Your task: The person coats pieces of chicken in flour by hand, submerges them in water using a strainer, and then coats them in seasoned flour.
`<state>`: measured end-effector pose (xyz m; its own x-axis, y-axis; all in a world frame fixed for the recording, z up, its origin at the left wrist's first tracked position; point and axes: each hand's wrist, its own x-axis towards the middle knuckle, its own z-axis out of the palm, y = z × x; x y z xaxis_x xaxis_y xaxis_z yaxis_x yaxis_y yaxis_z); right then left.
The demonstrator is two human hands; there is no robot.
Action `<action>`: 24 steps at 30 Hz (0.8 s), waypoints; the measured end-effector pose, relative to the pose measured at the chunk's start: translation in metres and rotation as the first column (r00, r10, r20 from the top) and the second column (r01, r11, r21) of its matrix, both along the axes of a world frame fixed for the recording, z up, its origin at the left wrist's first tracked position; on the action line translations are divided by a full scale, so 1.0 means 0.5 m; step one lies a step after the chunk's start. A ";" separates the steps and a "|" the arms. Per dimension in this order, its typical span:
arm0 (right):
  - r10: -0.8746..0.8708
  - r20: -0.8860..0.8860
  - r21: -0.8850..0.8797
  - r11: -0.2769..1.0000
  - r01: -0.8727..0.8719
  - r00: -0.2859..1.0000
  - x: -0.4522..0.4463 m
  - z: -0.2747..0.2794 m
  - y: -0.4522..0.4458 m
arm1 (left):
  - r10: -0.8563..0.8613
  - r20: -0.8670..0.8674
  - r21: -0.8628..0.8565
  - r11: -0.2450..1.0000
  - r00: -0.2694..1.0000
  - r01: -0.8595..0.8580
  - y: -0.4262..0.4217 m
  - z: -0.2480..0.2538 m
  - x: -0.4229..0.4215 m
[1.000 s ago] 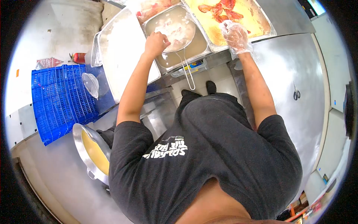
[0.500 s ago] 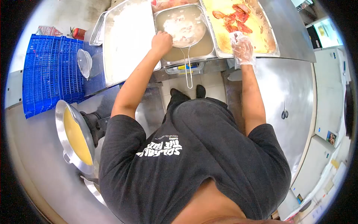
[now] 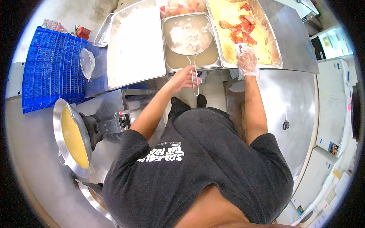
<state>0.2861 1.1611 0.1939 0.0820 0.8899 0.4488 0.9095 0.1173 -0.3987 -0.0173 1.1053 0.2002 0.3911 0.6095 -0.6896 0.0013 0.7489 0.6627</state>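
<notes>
My left hand (image 3: 186, 78) is bare, its fingers apart beside the wire handle (image 3: 195, 81) of a strainer. The strainer's bowl (image 3: 190, 36) holds pale, whitish pieces and sits in a metal pan of cloudy liquid (image 3: 178, 60). My right hand (image 3: 246, 60) wears a clear plastic glove and rests at the near edge of a tray with yellow coating (image 3: 266, 45). Its fingers are partly hidden by the loose glove, so their grip is unclear. Red, coated pieces (image 3: 247, 28) lie just beyond it.
Left of the pan stands a tray of white powder (image 3: 135, 45). Farther left are a blue crate (image 3: 53, 72) and a small strainer (image 3: 87, 64). A wok of yellow liquid (image 3: 76, 138) is at lower left. Scissors (image 3: 286, 124) lie on the right metal surface.
My left hand has moved from the strainer's left rim down to its handle, and its fingers have opened. My right hand stays by the yellow tray's near edge. The view has shifted.
</notes>
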 end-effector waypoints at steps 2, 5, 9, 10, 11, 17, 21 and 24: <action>-0.014 -0.021 -0.021 1.000 0.013 1.000 -0.002 0.001 0.001 | 0.181 0.117 -0.044 0.983 0.977 -0.177 0.000 -0.003 0.023; -0.020 -0.024 -0.040 0.999 0.019 1.000 -0.001 -0.002 0.001 | 0.379 0.281 -0.208 0.921 0.882 -0.329 0.025 -0.037 0.058; -0.023 -0.045 -0.016 1.000 0.023 0.999 -0.002 -0.007 0.000 | 0.434 0.143 0.164 0.876 0.889 -0.454 0.011 -0.042 0.113; -0.021 -0.027 -0.008 1.000 0.021 0.999 -0.001 -0.009 0.003 | 0.441 0.093 0.215 0.866 0.892 -0.451 0.004 -0.042 0.120; -0.021 -0.010 0.000 1.000 0.021 1.000 -0.001 -0.008 0.006 | 0.449 0.043 0.266 0.856 0.893 -0.443 0.000 -0.042 0.125; -0.013 0.018 0.029 1.000 0.012 1.000 0.006 -0.029 0.002 | 0.443 -0.053 0.405 0.829 0.895 -0.386 -0.036 -0.032 0.124; -0.023 -0.005 -0.017 1.000 0.023 1.000 0.005 -0.025 0.002 | 0.454 -0.050 0.529 0.768 0.889 -0.362 -0.043 -0.038 0.119; -0.058 0.023 -0.062 0.996 0.059 0.998 0.000 -0.011 0.000 | 0.453 -0.100 0.612 0.730 0.886 -0.304 -0.034 -0.046 0.114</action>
